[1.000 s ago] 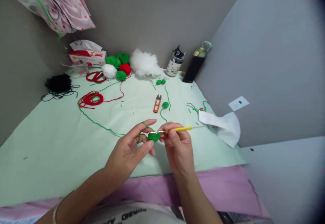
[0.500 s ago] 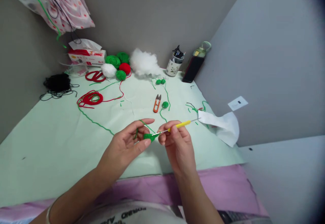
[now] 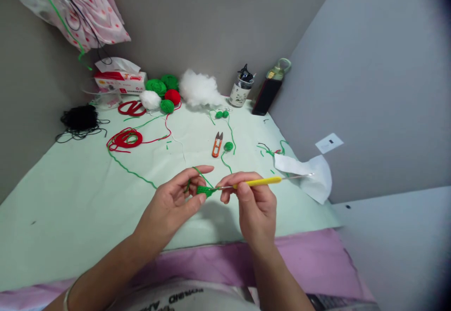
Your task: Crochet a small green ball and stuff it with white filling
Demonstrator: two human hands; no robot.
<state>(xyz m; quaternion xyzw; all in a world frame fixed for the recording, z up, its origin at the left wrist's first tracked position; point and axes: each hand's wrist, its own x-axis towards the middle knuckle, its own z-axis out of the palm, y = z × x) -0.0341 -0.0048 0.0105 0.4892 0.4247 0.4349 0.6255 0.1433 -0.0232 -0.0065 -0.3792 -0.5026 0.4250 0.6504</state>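
My left hand (image 3: 176, 196) pinches a small green crochet piece (image 3: 203, 190) between thumb and fingers. Green yarn runs over its raised index finger down to the piece. My right hand (image 3: 255, 203) is closed around the yellow handle of a crochet hook (image 3: 262, 182). The hook's thin metal tip reaches the right edge of the green piece; whether it sits inside a stitch is too small to tell. Beyond the hands lie orange thread snips (image 3: 217, 144) and a small green crocheted ball (image 3: 228, 146) with a yarn tail.
Balls of yarn (image 3: 156, 87), white stuffing (image 3: 200, 89), a tissue box (image 3: 121, 82) and red-handled scissors (image 3: 132, 108) stand along the back. A pen jar (image 3: 241, 90) and a bottle (image 3: 269, 90) are back right. Coiled red yarn (image 3: 125, 138) lies left, white paper (image 3: 313, 174) right.
My right hand and the crochet hook have moved to the right, and the hook now lies flatter. My left hand with the green crochet piece has barely shifted.
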